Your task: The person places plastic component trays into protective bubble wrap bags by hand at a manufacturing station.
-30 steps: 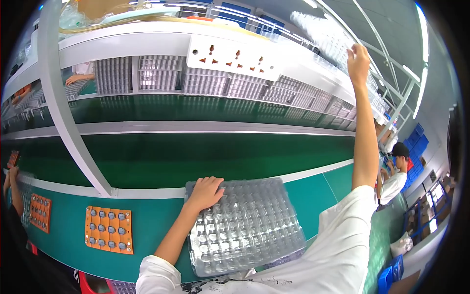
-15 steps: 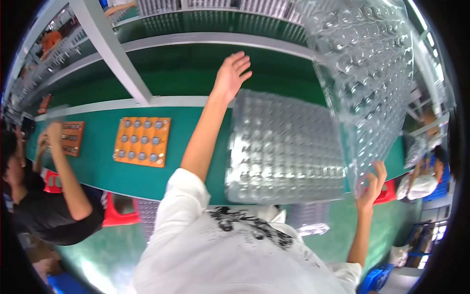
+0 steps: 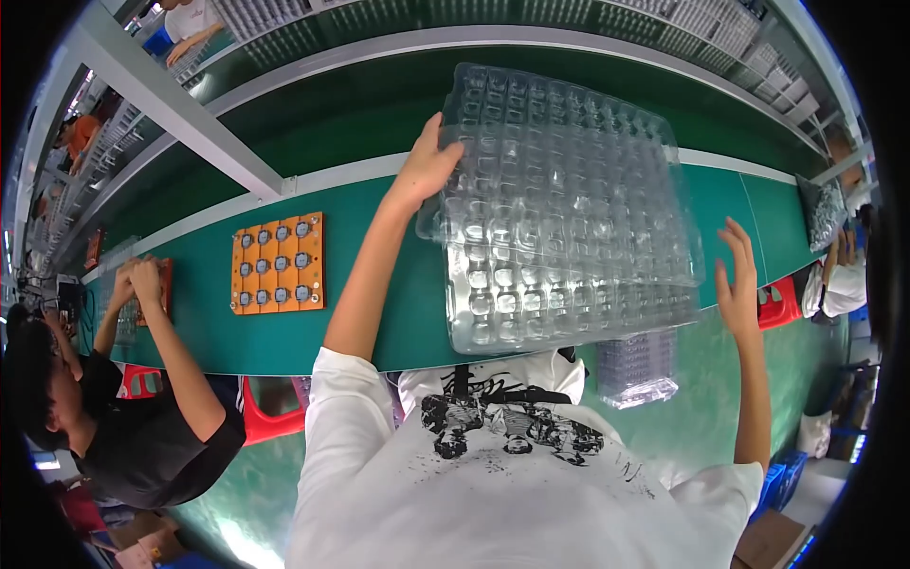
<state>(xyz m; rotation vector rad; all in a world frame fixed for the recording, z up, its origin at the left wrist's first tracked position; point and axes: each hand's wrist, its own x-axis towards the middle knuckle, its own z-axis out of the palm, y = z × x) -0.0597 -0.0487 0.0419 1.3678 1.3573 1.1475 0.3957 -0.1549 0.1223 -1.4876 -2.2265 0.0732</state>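
Note:
A clear plastic blister tray [image 3: 569, 123] with rows of round pockets lies skewed over a stack of like trays [image 3: 483, 334] in front of me. My left hand [image 3: 426, 169] is at the upper tray's left edge, its thumb over the rim and its other fingers partly hidden. To the right of the trays, my right hand [image 3: 738, 284] is raised, fingers apart and holding nothing. An orange board [image 3: 277, 308] carrying several dark round parts rests on the green table [image 3: 379, 228], left of my left forearm.
A co-worker in a black top [image 3: 161, 436] handles a clear tray at the far left, by another orange board. A grey post [image 3: 180, 109] and rail stand behind the table. Red stools [image 3: 270, 414] and a bundle of trays [image 3: 637, 365] are below its near edge.
The clear tray held up at the right has come down over the stack. My right hand has let go of it. My left hand, stretched out before, is now at its left edge.

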